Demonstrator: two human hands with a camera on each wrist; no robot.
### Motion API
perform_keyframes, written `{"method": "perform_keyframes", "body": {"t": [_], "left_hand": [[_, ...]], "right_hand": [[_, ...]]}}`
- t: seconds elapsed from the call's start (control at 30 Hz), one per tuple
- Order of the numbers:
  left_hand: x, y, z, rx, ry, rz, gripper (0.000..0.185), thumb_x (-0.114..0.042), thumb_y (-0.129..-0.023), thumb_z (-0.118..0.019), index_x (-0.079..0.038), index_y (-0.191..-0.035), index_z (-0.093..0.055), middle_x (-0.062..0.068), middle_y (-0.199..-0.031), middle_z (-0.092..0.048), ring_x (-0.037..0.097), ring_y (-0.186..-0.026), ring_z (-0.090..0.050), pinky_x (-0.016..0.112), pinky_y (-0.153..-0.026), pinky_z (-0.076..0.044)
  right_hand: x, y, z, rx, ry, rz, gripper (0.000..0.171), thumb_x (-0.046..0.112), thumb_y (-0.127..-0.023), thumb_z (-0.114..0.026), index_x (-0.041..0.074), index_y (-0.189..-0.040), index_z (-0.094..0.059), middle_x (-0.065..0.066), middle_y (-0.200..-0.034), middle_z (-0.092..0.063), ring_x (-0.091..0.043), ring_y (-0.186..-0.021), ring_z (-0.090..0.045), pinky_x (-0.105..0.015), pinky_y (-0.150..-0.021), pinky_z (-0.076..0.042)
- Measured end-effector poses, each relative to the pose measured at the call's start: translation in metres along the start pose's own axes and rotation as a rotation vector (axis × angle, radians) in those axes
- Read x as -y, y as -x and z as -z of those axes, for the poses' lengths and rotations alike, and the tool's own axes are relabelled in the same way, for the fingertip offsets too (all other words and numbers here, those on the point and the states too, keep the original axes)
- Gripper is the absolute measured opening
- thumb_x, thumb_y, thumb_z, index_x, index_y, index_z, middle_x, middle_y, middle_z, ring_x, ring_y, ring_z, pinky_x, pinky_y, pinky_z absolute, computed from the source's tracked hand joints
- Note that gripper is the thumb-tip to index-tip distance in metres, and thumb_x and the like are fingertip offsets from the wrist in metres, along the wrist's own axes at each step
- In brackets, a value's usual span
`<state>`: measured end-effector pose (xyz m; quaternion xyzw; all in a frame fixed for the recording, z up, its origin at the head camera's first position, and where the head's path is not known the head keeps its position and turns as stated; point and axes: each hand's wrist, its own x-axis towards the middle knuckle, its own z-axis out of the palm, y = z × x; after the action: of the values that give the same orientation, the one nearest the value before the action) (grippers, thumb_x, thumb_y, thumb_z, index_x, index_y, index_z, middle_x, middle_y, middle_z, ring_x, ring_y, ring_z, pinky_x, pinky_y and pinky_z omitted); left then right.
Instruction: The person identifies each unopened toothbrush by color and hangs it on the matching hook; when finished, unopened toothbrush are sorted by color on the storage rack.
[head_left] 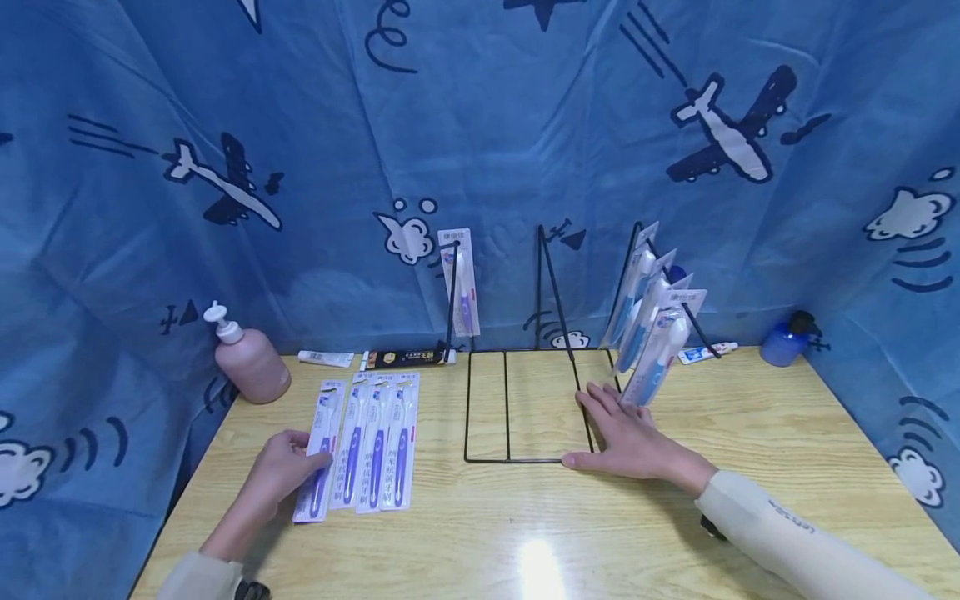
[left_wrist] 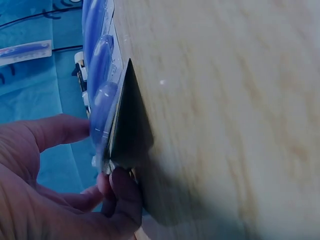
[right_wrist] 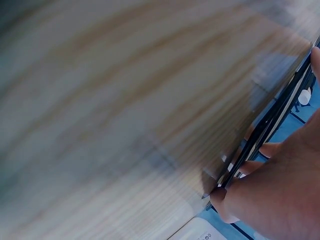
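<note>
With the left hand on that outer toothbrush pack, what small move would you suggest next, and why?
Probably lift it clear: the left hand pinches the leftmost purple toothbrush blister pack, one edge already raised, while the right hand steadies the black wire display rack.

- The head view is taken from above and behind the hands, facing forward and down across the wooden table (head_left: 750, 433) toward the blue airplane-print backdrop (head_left: 480, 125); the whole tabletop is taken in from a moderate distance.
- The left wrist view is held very close, tilted sideways along the table (left_wrist: 225, 100), with the left hand (left_wrist: 55, 190) and the edge of a packaged toothbrush (left_wrist: 102, 95) filling the frame.
- The right wrist view is set just as near and is blurred, looking along the table (right_wrist: 125, 100) at the black wire rack (right_wrist: 270, 120) beside the right hand (right_wrist: 280, 195).
- The tabletop is shared by all three views; the packaged toothbrush (head_left: 321, 454) and the wire rack (head_left: 525, 404) are each shared with the head view.
</note>
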<state>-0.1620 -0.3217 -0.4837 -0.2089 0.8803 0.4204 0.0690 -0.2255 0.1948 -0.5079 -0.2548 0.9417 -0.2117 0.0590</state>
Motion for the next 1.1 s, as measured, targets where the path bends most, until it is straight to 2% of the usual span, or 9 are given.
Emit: {"method": "perform_keyframes", "body": {"t": [0.1,0.23,0.43,0.6,0.73,0.87,1.0,1.1], "left_hand": [[0.002,0.001,0.001,0.012,0.01,0.0,0.062,-0.01,-0.097,-0.075,0.02,-0.144,-0.048,0.024,-0.111,-0.059,0.031,-0.097,-0.062,0.037,-0.076,-0.054],[0.006,0.001,0.003,0.016,0.039,-0.032,0.061,-0.008,-0.097,-0.075,0.019,-0.144,-0.048,0.022,-0.11,-0.06,0.028,-0.094,-0.062,0.033,-0.071,-0.053],[0.013,0.002,0.006,0.058,0.219,-0.052,0.067,-0.003,-0.098,-0.078,0.012,-0.152,-0.04,0.015,-0.105,-0.073,0.019,-0.084,-0.069,0.032,-0.067,-0.055],[0.013,0.006,0.005,0.092,0.32,-0.064,0.073,-0.005,-0.1,-0.079,0.001,-0.159,-0.037,0.016,-0.112,-0.077,0.017,-0.087,-0.072,0.032,-0.07,-0.056],[0.007,0.01,0.004,0.098,0.36,-0.069,0.077,-0.01,-0.101,-0.079,-0.006,-0.164,-0.034,0.018,-0.121,-0.076,0.017,-0.09,-0.074,0.032,-0.072,-0.057],[-0.002,0.018,0.001,0.107,0.449,-0.105,0.078,-0.008,-0.102,-0.078,-0.01,-0.165,-0.033,0.017,-0.123,-0.077,0.018,-0.09,-0.076,0.033,-0.071,-0.061],[-0.015,0.027,-0.005,0.11,0.53,-0.168,0.073,-0.004,-0.103,-0.076,-0.013,-0.163,-0.035,0.012,-0.118,-0.079,0.018,-0.088,-0.078,0.033,-0.067,-0.062],[-0.024,0.032,-0.01,0.102,0.566,-0.237,0.071,-0.002,-0.103,-0.076,-0.013,-0.161,-0.037,0.011,-0.118,-0.079,0.017,-0.092,-0.079,0.031,-0.07,-0.062]], "right_hand": [[0.0,0.0,0.0,-0.004,0.003,0.004,0.111,0.072,-0.093,-0.073,-0.001,-0.168,-0.036,-0.029,-0.173,-0.028,-0.055,-0.159,-0.022,-0.085,-0.11,-0.026],[0.0,0.002,0.0,-0.01,0.005,0.008,0.109,0.07,-0.094,-0.073,-0.002,-0.167,-0.036,-0.03,-0.172,-0.029,-0.055,-0.158,-0.023,-0.083,-0.11,-0.028],[0.0,0.003,0.0,-0.008,0.003,0.011,0.109,0.07,-0.094,-0.073,-0.001,-0.168,-0.036,-0.03,-0.173,-0.028,-0.055,-0.158,-0.023,-0.082,-0.11,-0.028],[0.001,0.003,0.001,-0.006,0.002,0.004,0.109,0.07,-0.094,-0.073,-0.001,-0.168,-0.036,-0.03,-0.173,-0.028,-0.055,-0.158,-0.022,-0.084,-0.11,-0.027],[0.002,0.003,0.001,-0.002,-0.001,-0.002,0.109,0.071,-0.094,-0.073,-0.001,-0.167,-0.036,-0.029,-0.173,-0.028,-0.055,-0.159,-0.021,-0.084,-0.111,-0.026],[0.002,0.003,0.001,0.0,0.0,0.001,0.11,0.071,-0.094,-0.073,-0.002,-0.167,-0.036,-0.029,-0.173,-0.028,-0.055,-0.159,-0.022,-0.084,-0.11,-0.027],[0.001,0.001,-0.001,-0.005,0.014,0.005,0.109,0.072,-0.094,-0.071,-0.001,-0.168,-0.036,-0.029,-0.173,-0.029,-0.054,-0.159,-0.023,-0.083,-0.11,-0.029],[0.001,0.0,-0.001,-0.005,0.02,0.003,0.109,0.073,-0.094,-0.071,0.0,-0.168,-0.036,-0.028,-0.173,-0.029,-0.054,-0.159,-0.023,-0.082,-0.11,-0.029]]}}
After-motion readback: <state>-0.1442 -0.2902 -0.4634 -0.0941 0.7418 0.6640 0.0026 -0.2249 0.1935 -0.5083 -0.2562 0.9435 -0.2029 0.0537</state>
